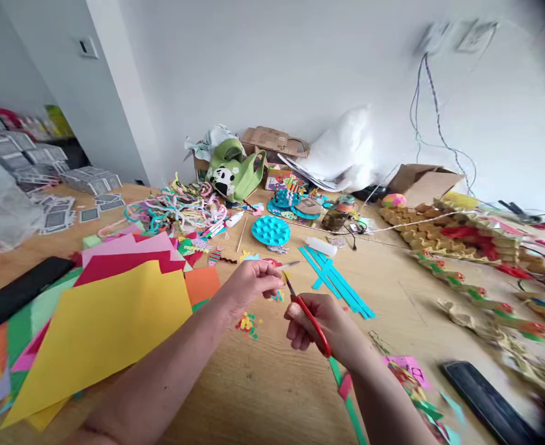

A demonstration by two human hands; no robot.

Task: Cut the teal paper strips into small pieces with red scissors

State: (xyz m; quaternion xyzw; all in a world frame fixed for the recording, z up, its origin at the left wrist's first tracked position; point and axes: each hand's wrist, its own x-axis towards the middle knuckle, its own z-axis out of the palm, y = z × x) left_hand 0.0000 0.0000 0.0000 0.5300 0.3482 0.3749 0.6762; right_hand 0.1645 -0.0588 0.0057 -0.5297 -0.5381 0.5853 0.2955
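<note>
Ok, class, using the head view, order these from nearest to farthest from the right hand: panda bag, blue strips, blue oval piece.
1. Blue strips, just beyond the right hand.
2. Blue oval piece, farther back, left of the strips.
3. Panda bag, back near the wall, farther left.

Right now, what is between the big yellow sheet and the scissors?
The left forearm and a small pile of coloured paper bits, in the head view.
</note>
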